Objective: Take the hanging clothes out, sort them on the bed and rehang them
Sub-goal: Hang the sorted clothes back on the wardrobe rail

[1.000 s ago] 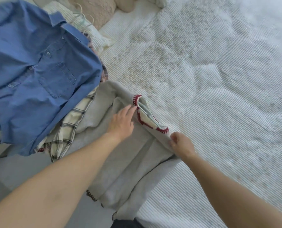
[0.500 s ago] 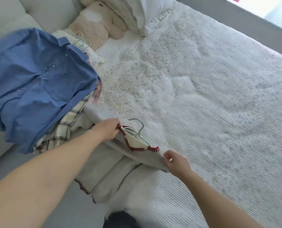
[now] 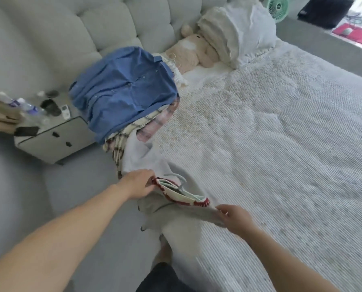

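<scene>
Nearest the camera, a grey garment (image 3: 175, 226) with a cream collar edged in red hangs over the near edge of the bed (image 3: 281, 165), its lower part drooping toward the floor. The right hand (image 3: 236, 219) pinches the grey fabric at the shoulder just right of the collar, fingers curled onto the cloth. The left hand (image 3: 140, 183) grips the other end of the collar, fingers closed round its red-trimmed edge. Between the two hands a pale green hanger (image 3: 179, 182) sits inside the neck opening, its hook sticking up above the collar.

Just beyond the left hand, a pile of clothes lies along the left edge of the bed: a cream plaid shirt (image 3: 121, 142) and a pinkish checked piece underneath, with a blue denim shirt (image 3: 123, 91) spread on top. White hanger hooks poke out at the far end of the pile.

To the left of the pile stands a small grey bedside counter (image 3: 53, 138) carrying plastic bottles and small dark items, blurred.

Farther back, a beige plush toy (image 3: 188, 53) lies against white pillows (image 3: 235, 32) at the tufted grey headboard (image 3: 70, 28). A green fan (image 3: 278, 7) stands beyond the pillows.
</scene>
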